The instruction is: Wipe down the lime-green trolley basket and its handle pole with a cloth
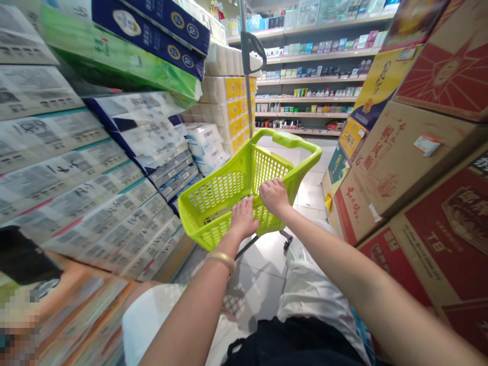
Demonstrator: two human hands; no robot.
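A lime-green plastic shopping cart [208,231] with a perforated basket stands across the aisle, its handle [305,161] at the far right end. My left hand [243,218], with a gold bangle on the wrist, is closed over the near rim of the basket. Just right of it, my right hand [273,197] grips the same rim, its fingers folded over the edge. The inside of the basket shows only in part. A metal leg and a caster [287,243] are visible under the cart.
Stacked wrapped packs [76,188] line the left side, and red and brown cartons [404,157] the right. Shelves of small boxes and bottles [305,76] stand behind. A metal pole [249,112] rises behind the cart. A person's arm and a dark phone [26,256] appear at the left edge.
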